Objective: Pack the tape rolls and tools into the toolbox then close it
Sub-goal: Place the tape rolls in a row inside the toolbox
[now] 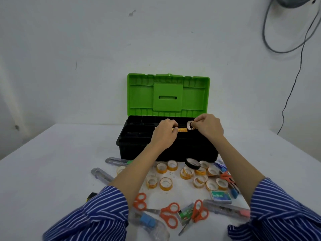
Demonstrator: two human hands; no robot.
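We saw a black plastic toolbox (166,152) with its ribbed green lid (168,94) raised, sitting on the white bench (52,162). Its divided tray held an orange tape roll (182,130). Our left hand (164,131) pinched that roll; our right hand (208,126) pinched a pale ring-shaped roll (189,126) above the tray. More round tape rolls (165,183) and orange-handled scissors (169,214) lay in front of the toolbox.

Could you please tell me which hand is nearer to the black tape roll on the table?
Right. The right hand is above and slightly right of the black tape roll; the left hand is farther off, up and left.
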